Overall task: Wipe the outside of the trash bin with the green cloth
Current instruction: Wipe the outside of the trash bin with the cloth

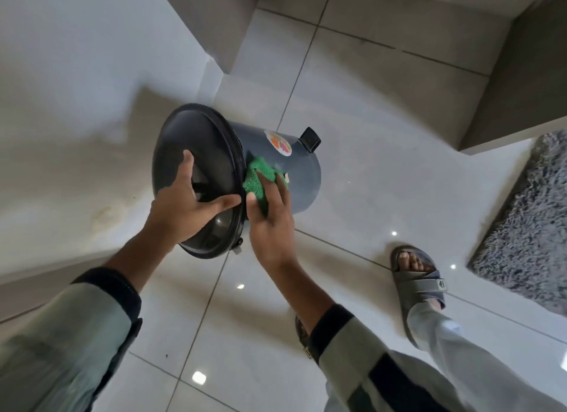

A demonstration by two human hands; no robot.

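Note:
A dark grey round trash bin [302, 175] with a black lid [196, 153] stands on the tiled floor, its lid facing me. A colourful sticker [278, 143] is on its side and a black foot pedal [310, 139] juts out at its base. My left hand [190, 206] lies spread on the lid, thumb at the rim. My right hand [270, 215] presses a green cloth [260, 181] flat against the bin's side just below the lid rim. Part of the cloth is hidden under my fingers.
The bin stands close to a white wall [76, 104] on the left. A grey shaggy rug [527, 221] lies at the right. My foot in a grey sandal [418, 276] is on the glossy tiles [383, 181] near the bin. Cabinet bases [518, 83] rise at the back.

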